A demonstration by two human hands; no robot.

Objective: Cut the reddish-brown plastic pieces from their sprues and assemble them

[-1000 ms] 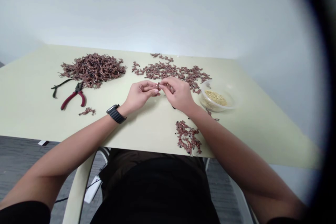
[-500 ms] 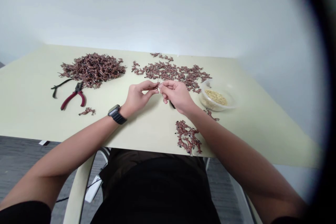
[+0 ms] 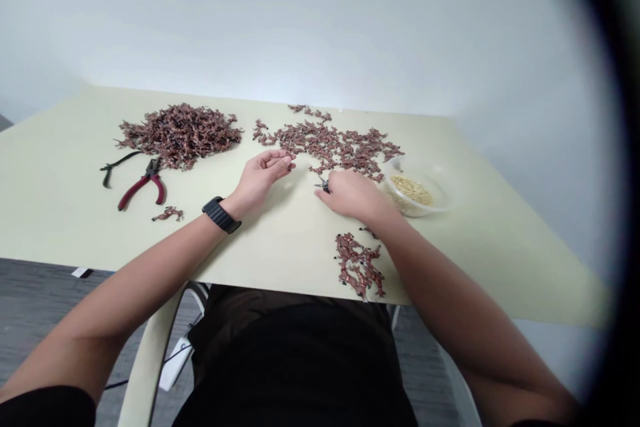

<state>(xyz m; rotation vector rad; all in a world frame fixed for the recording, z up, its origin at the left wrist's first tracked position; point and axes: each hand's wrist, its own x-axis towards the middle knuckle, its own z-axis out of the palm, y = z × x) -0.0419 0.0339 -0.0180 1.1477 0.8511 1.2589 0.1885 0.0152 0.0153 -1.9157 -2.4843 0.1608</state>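
Observation:
My left hand [image 3: 263, 177], with a dark watch on the wrist, is pinched above the table; a small brown piece shows at its fingertips, mostly hidden. My right hand [image 3: 353, 193] is closed around a small metal-tipped tool [image 3: 323, 183] with a dark body, most of it under the fingers. Just behind my right hand lies a spread of small brown figurines [image 3: 345, 147]. A clear round bowl [image 3: 443, 205] holding small gold-coloured parts [image 3: 413, 189] stands right beside it.
A large heap of brown figurines [image 3: 183, 133] lies at the back left. Red-handled pliers [image 3: 149, 180] and a black-handled tool [image 3: 117, 163] are in front of it, near a single figurine [image 3: 169, 213]. Another group [image 3: 359, 263] lies at the front edge of the table [image 3: 270, 247].
My hands have moved apart. The left drew back slightly to the left; the right left the small brown piece and closed on the dark tool on the table.

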